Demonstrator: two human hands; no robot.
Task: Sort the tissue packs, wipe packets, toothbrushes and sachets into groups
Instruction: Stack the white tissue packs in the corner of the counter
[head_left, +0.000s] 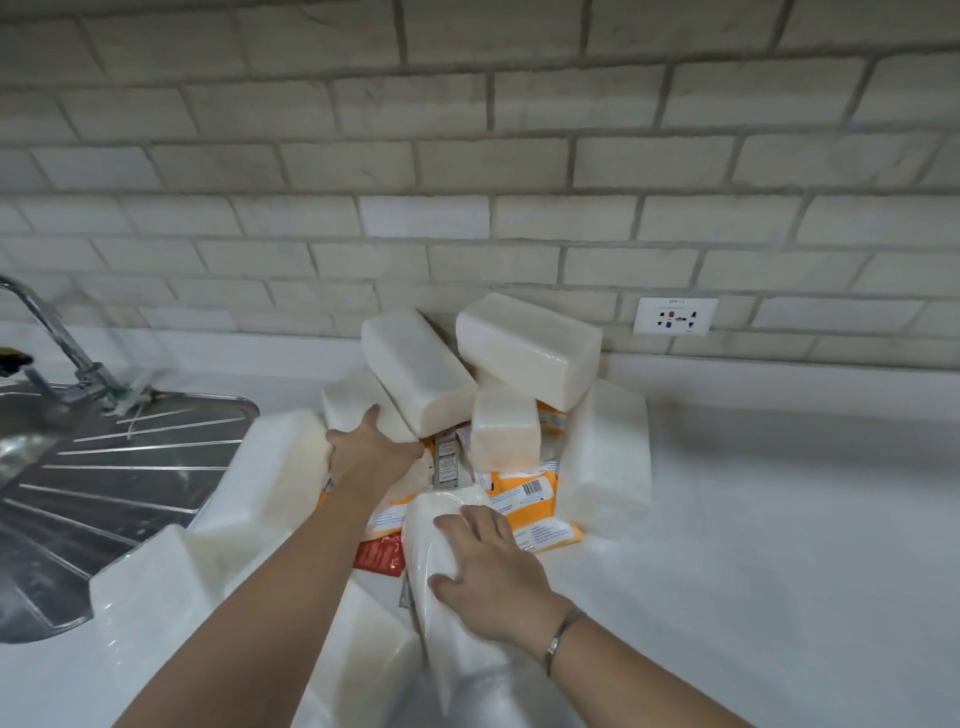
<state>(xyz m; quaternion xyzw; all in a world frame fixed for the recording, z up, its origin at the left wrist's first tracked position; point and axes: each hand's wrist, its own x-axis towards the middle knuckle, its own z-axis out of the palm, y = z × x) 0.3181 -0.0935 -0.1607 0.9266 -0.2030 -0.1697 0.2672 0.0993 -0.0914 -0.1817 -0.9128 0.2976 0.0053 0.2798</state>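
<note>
My right hand grips a tissue pack at lower centre, its long axis running up-frame toward the wall. My left hand reaches under the tilted pack, fingers hidden, can't tell. Open bench at right.

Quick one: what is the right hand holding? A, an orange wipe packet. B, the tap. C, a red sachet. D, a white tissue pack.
D: the right hand grips a white tissue pack at the near edge of the pile, with fingers over its top and thumb on its side.
</note>
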